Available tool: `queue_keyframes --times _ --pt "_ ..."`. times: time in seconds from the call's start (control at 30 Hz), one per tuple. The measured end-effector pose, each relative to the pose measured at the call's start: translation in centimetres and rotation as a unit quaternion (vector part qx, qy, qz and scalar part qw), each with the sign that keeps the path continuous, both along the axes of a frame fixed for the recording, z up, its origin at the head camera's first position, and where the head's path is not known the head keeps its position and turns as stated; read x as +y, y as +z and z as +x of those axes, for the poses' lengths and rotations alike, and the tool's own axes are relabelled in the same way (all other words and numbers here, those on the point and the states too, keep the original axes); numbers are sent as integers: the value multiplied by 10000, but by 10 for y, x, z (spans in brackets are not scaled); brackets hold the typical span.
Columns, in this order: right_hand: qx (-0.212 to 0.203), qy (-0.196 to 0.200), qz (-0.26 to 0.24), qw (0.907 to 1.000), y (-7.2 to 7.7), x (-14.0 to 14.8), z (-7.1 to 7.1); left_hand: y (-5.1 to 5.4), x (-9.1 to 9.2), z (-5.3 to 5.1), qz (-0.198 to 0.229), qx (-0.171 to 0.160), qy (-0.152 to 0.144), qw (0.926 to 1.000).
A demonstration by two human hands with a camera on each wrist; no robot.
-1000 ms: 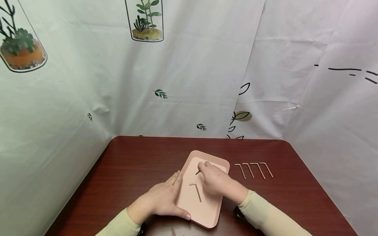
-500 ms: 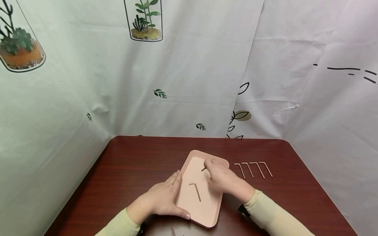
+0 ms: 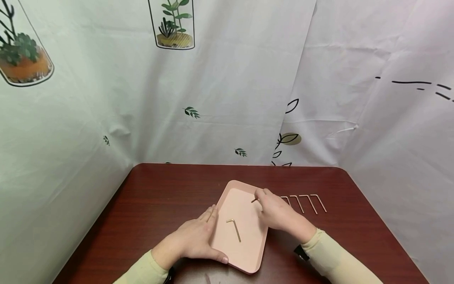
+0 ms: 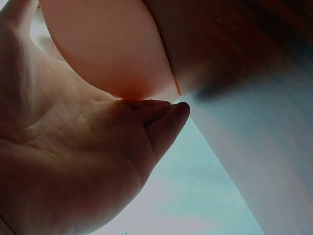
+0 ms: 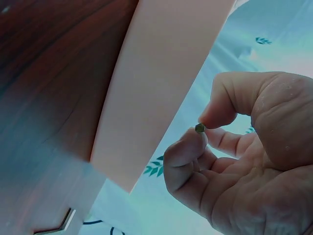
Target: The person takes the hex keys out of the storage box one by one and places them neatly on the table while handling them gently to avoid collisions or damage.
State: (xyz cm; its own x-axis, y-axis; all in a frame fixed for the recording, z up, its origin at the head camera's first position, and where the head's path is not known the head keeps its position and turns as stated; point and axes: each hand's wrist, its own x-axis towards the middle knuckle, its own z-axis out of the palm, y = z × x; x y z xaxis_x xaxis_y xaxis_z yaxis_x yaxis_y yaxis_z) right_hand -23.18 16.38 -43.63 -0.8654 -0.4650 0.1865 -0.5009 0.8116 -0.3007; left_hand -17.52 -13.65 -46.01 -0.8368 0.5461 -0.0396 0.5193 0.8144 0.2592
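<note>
One hand spread, your left hand [image 3: 196, 238]: fingers straight along left wall of pink tray [image 3: 248, 252], thumb at near edge. Loose hex key [image 3: 237, 232] lies in tray. Your right hand [image 3: 279, 212] pinches second key [image 3: 254, 200] at far right of tray, fingers curled. Four bent keys [image 3: 312, 204] farther right on table [image 3: 358, 240].

Looks like a small curtained-off work nook; can't tell if home, lab, etc. Creased white fabric [image 3: 230, 86] w/ plant prints [image 3: 175, 39] & leaf sprigs [image 3: 191, 112] hangs behind the dk red-brown wood-look table [image 3: 170, 189], plus on its L & R sides.
</note>
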Motion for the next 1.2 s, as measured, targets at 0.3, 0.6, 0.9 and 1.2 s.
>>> queue_keyframes --times 0.3,0.6,0.9,1.2 --pt "-12 -244 44 9997 -3 14 -1 -1 0 0 17 9 8 10000" --pt "131 -359 17 9993 -4 28 -1 0 0 0 6 22 5 10000" --pt "283 -342 -92 9990 -6 47 -5 -1 0 -1 -4 8 28 10000" --pt "102 -545 -66 9984 -5 64 -6 0 0 0 25 -30 47 10000"
